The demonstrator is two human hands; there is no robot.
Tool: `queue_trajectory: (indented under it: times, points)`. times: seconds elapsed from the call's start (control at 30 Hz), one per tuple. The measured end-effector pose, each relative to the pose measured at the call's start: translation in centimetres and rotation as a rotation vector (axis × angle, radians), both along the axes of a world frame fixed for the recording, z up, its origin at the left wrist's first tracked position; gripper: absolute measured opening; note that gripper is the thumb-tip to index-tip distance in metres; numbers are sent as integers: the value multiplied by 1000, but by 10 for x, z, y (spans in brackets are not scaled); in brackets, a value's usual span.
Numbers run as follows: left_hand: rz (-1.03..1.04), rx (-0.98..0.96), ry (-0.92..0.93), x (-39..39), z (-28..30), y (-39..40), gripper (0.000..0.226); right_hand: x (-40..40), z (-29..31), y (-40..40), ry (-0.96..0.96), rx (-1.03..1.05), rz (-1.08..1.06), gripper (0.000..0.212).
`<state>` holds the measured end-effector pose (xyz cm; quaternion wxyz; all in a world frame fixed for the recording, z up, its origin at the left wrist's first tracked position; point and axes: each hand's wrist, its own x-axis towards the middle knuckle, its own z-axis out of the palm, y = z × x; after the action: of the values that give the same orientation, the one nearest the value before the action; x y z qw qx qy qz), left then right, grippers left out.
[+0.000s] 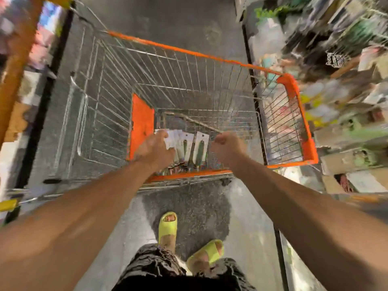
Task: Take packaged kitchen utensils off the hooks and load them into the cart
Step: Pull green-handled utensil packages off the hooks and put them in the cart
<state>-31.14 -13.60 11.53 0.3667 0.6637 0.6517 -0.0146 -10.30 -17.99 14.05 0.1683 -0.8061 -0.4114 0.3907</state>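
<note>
The fingers (162, 136) of the left hand (155, 151) were curled over a fan of carded utensils (189, 147), held above the cart (290, 85) near its close rim. The right hand (225, 148) was a fist, holding nothing visible. Risk, in my judgement: released unevenly, the cards could scatter or catch in the wire (the frame was blurred). No writing on the cards was legible.

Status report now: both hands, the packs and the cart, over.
Left hand holds fanned packs over the cart. Right hand fisted, holding nothing. Packs not yet released. Nothing in the way.
</note>
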Motion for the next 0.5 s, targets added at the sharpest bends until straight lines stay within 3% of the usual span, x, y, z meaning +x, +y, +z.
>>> queue_trajectory:
  times: [0.13,0.33,0.5]
  points:
    - [7,-88,-20,-7,-43,24,57,-3,-36,28,-15,-136,38,8]
    - [150,-285,-25,3,-109,49,69,-1,-105,70,39,-269,123,19]
    - [301,-349,31,19,-167,76,65,7,-176,99,-5,-369,177,23]
